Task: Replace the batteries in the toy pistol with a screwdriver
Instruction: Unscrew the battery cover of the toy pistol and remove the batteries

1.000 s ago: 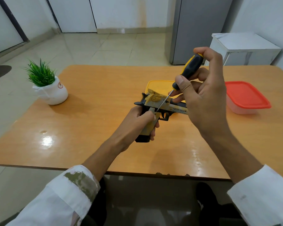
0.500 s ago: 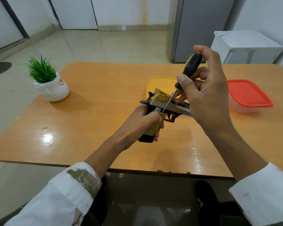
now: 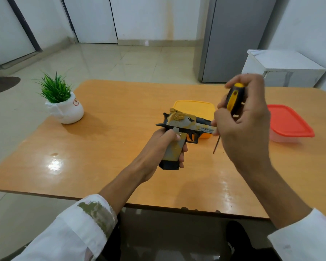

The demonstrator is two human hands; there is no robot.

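Orange wooden table [image 3: 102,166], tiled room: toy pistol and screwdriver in hand.
Left hand [image 3: 158,146] wrapped round the grip of the yellow-and-black toy pistol [image 3: 184,123], above mid-table; right hand [image 3: 241,129] curled round the screwdriver [image 3: 234,100] handle, tip down, just right of the pistol, apart from it. Behind: yellow-lidded container [image 3: 194,107]. Right: red-lidded container [image 3: 288,121].

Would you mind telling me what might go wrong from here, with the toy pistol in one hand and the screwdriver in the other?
1. The right hand holds the screwdriver with its tip free beside the toy pistol; aimed carelessly, it might slip and jab the left hand wrapped round the grip.
2. That hand alone holds the pistol above the table, so any loosened part might drop and roll away.
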